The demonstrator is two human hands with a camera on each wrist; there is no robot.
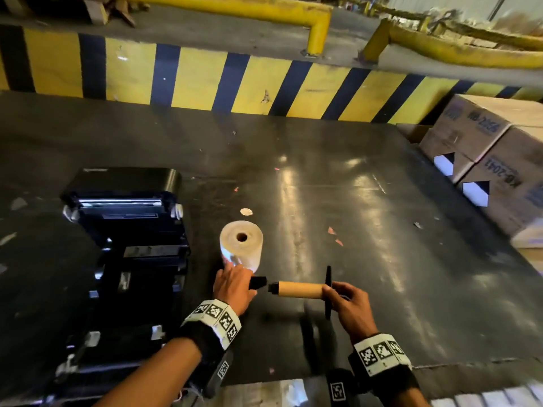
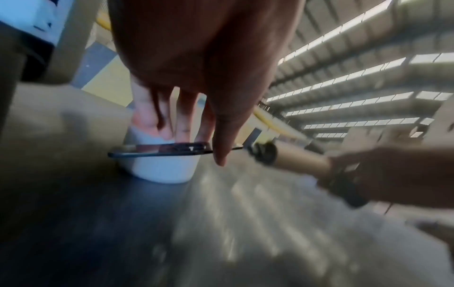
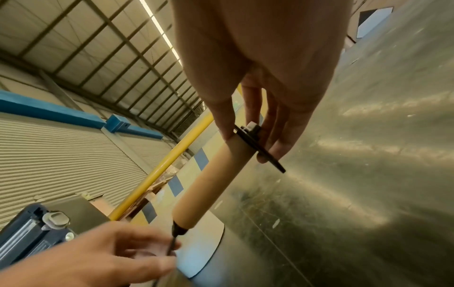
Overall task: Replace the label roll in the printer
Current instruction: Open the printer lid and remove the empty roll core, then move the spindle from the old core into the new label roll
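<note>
An open black printer (image 1: 126, 230) sits on the dark table at the left. To its right a white label roll (image 1: 241, 245) stands on end. My right hand (image 1: 332, 292) grips a black spindle carrying a bare brown cardboard core (image 1: 299, 290), with a black flange (image 1: 328, 292) against my fingers. My left hand (image 1: 246, 284) pinches a second black flange (image 1: 258, 282) just off the spindle's free end, close in front of the white label roll (image 2: 162, 170). That second flange (image 2: 159, 150) shows edge-on between thumb and fingers. The core (image 3: 211, 184) and the first flange (image 3: 260, 149) fill the right wrist view.
Cardboard boxes (image 1: 499, 160) are stacked at the table's right edge. A yellow-and-black striped barrier (image 1: 235, 83) runs along the far side, with yellow rails (image 1: 317, 27) behind it. Small paper scraps (image 1: 332, 230) lie on the shiny table top (image 1: 382, 215).
</note>
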